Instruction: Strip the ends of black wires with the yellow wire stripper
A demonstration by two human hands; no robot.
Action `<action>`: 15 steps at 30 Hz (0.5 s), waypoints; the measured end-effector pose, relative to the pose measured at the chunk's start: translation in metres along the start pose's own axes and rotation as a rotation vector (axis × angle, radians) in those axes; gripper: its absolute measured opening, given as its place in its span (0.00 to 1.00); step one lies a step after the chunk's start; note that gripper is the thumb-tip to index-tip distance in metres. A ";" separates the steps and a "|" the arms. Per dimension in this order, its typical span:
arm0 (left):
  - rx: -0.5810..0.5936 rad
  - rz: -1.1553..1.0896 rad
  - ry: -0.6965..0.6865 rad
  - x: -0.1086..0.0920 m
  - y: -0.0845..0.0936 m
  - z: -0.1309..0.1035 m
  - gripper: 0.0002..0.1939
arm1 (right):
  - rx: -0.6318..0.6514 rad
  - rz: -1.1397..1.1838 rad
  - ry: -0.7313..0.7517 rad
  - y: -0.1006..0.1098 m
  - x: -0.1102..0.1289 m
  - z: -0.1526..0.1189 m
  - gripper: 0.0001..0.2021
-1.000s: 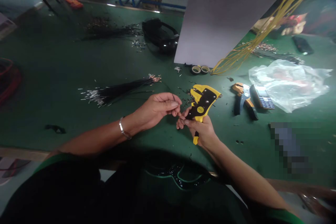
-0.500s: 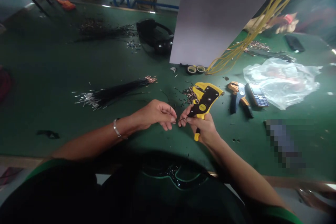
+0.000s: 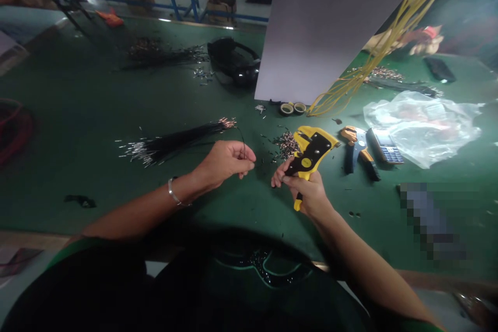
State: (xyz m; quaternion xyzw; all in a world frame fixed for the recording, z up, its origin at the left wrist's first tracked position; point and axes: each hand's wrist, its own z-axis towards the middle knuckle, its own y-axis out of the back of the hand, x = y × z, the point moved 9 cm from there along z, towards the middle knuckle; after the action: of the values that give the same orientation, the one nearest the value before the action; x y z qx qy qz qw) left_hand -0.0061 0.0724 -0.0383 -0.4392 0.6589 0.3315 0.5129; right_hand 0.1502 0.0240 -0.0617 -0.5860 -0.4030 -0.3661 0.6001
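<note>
My right hand [image 3: 307,192] grips a yellow and black wire stripper [image 3: 311,150] by its handles, jaws pointing up and away from me. My left hand [image 3: 225,161] pinches a thin black wire [image 3: 241,140] that arcs up from its fingers toward the bundle of black wires [image 3: 179,137] lying on the green table [image 3: 78,114]. The bundle has bare metal ends at both sides. A small heap of metal terminals [image 3: 286,142] lies just left of the stripper's head. The two hands are apart, about a hand's width between them.
An orange and blue stripper [image 3: 358,150] and a phone [image 3: 383,145] lie right of my right hand, beside a clear plastic bag [image 3: 420,119]. Yellow wires [image 3: 389,36] hang down past a grey board [image 3: 322,26]. Two tape rolls [image 3: 292,108], a black bag [image 3: 233,59], another wire pile [image 3: 163,52].
My hands were together at the wire's end; now my left hand has drawn away to the left with the wire. The right hand keeps the stripper.
</note>
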 end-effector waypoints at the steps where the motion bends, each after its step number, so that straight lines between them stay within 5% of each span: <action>1: -0.028 -0.005 -0.018 -0.003 0.004 0.000 0.05 | 0.012 -0.021 -0.011 0.000 -0.002 -0.001 0.10; 15: -0.167 -0.115 -0.072 -0.021 0.010 -0.007 0.06 | 0.082 -0.126 -0.168 -0.012 -0.021 -0.006 0.14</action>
State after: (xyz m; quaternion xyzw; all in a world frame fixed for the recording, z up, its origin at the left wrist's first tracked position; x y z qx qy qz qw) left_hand -0.0165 0.0753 -0.0161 -0.5052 0.5839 0.3707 0.5161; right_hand 0.1305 0.0164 -0.0759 -0.5629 -0.5026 -0.3359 0.5636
